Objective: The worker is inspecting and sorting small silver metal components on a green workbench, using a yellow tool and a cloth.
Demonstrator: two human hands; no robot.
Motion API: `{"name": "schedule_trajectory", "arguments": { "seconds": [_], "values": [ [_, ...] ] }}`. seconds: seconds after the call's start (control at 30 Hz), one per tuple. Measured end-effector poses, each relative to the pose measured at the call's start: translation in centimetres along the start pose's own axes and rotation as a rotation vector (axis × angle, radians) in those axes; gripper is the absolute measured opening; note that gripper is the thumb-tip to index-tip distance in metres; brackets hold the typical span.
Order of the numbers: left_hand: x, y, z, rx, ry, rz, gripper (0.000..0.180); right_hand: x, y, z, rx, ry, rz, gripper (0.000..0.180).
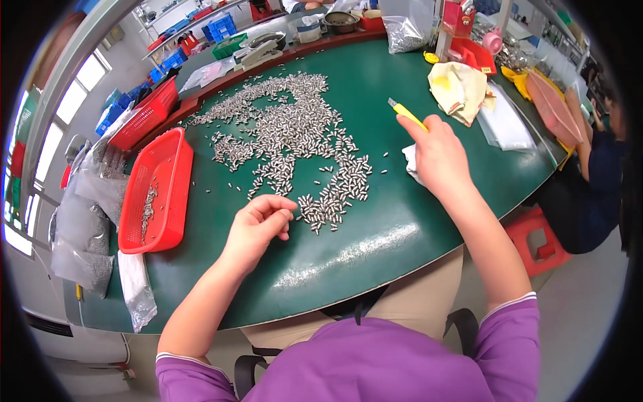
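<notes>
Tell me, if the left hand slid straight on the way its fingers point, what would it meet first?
Most likely the heap of small silvery metal cylinders on the green table: the left hand curls toward the nearest cluster, just beyond its fingertips.

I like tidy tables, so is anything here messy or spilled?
Yes, a bit. Lots of small metal pins lie loose all over the green table instead of in the red basket, which holds only a few. The left hand rests at their edge. The right hand holds a yellow knife.
</notes>
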State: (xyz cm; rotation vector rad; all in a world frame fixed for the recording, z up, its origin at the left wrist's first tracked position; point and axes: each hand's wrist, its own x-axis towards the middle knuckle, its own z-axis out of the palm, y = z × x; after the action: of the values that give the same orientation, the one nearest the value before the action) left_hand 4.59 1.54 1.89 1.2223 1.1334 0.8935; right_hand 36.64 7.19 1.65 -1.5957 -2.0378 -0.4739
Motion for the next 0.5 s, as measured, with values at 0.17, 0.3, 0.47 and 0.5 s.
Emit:
{"name": "schedule_trajectory", "arguments": {
  "seconds": [0.17,0.3,0.47,0.5],
  "values": [
    [0.8,-1.9,-0.1,-0.083,-0.078,0.094,0.011,2.8,0.4,4.1,-0.105,-0.074,0.015,0.040],
    [0.7,-2.6,-0.2,-0.109,-0.137,0.245,0.009,4.1,-1.8,3.6,-0.010,0.013,-0.113,0.033],
    [0.5,-2.4,-0.7,-0.276,-0.122,0.138,0.014,7.1,-8.5,0.9,0.377,-0.315,-0.060,0.006],
    [0.5,-2.3,-0.9,-0.293,-0.122,0.137,0.014,7.2,-9.1,1.0,0.442,-0.413,-0.061,0.009]
  ]
}}
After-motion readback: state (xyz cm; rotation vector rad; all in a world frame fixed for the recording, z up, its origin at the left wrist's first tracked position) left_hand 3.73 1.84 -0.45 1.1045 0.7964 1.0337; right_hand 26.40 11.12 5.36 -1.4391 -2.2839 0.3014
